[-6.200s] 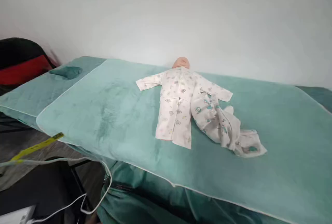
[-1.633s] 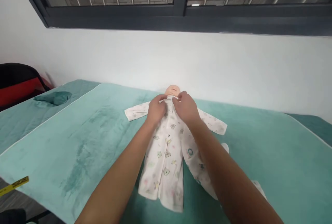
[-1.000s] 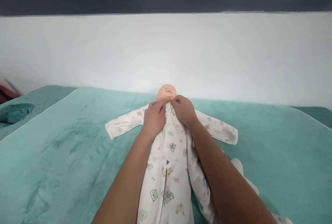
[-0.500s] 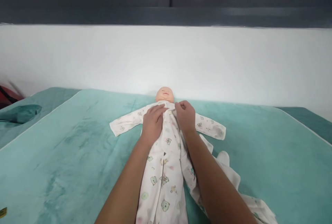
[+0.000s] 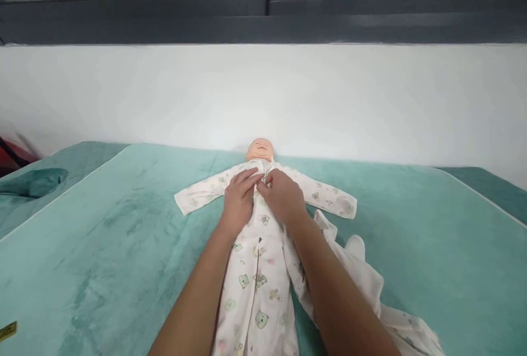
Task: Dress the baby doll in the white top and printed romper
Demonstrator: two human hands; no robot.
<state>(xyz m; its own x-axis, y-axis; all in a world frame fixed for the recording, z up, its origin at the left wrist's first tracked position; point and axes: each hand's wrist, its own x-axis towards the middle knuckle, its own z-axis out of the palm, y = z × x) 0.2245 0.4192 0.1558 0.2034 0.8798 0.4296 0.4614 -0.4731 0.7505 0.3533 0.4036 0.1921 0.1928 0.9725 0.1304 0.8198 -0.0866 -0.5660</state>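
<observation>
A baby doll [image 5: 261,149] lies on its back on a teal blanket [image 5: 123,235], dressed in a white printed romper [image 5: 255,284]. Both hands rest on the doll's chest, just below the neck. My left hand [image 5: 237,198] presses on the left front of the romper with curled fingers pinching the cloth edge. My right hand [image 5: 282,196] meets it at the middle opening, fingers pressed together on the fabric. A second white printed garment [image 5: 370,284] lies crumpled by the doll's right side.
A white wall [image 5: 329,98] rises right behind the doll's head, with a dark window frame [image 5: 263,15] above. A rolled teal cloth [image 5: 33,181] lies at the far left. A yellow tape end [image 5: 7,330] shows at the bottom left edge.
My right hand has slid left and down to join my left hand at the romper's middle opening. Earlier both hands were higher, at the collar.
</observation>
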